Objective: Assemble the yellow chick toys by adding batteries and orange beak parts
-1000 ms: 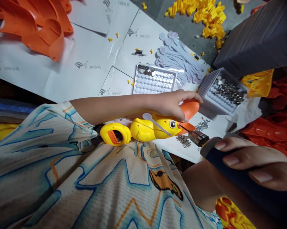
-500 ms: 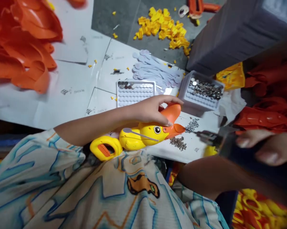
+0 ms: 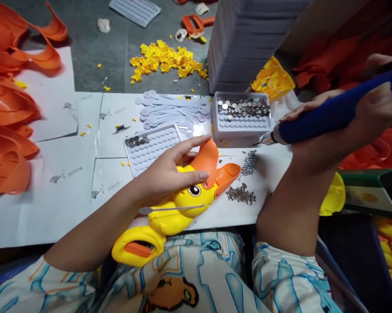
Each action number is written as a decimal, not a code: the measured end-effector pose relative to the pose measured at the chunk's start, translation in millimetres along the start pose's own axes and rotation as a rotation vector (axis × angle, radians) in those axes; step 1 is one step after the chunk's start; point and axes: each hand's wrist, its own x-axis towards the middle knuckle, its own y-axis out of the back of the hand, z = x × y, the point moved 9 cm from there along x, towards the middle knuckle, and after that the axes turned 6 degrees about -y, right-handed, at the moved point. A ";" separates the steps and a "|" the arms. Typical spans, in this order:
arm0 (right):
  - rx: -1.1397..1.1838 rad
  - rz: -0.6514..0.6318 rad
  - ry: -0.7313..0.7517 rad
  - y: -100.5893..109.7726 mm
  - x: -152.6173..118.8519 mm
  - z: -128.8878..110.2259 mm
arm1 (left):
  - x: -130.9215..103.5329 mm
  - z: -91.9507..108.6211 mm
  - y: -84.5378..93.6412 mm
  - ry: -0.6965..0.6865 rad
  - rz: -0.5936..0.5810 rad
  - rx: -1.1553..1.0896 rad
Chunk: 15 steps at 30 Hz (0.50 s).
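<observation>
My left hand (image 3: 178, 169) grips the head of a yellow duck toy (image 3: 169, 217), with its thumb near the base of the raised orange upper beak. The beak stands wide apart, and a thin grey stick (image 3: 176, 208) lies across the toy's side. My right hand (image 3: 352, 117) is wrapped round a blue electric screwdriver (image 3: 323, 113). Its thin bit points left, above a pile of silver screws (image 3: 249, 163) and apart from the toy. A pile of darker screws (image 3: 241, 194) lies just right of the beak.
Behind are a coin-cell tray (image 3: 153, 148), a box of coin cells (image 3: 243, 130), grey strips (image 3: 172, 108) and small yellow parts (image 3: 166, 58). A tall grey stack (image 3: 248, 43) stands at the back. Orange parts (image 3: 11, 100) lie left; a green box (image 3: 368, 191) sits right.
My right hand has raised the screwdriver from low right, away from the beak, and it now shows in full. The whole view has shifted; my left hand still grips the toy.
</observation>
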 end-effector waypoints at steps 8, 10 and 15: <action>0.023 0.004 -0.047 0.7 3.8 12.7 | -5.1 -2.0 -2.7 0.006 -0.013 0.121; 0.008 0.003 -0.059 1.5 3.4 15.5 | -4.0 -0.9 -0.7 -0.009 -0.007 0.145; 0.025 0.008 -0.100 0.6 2.7 20.8 | -3.1 6.8 0.4 -0.145 -0.005 0.187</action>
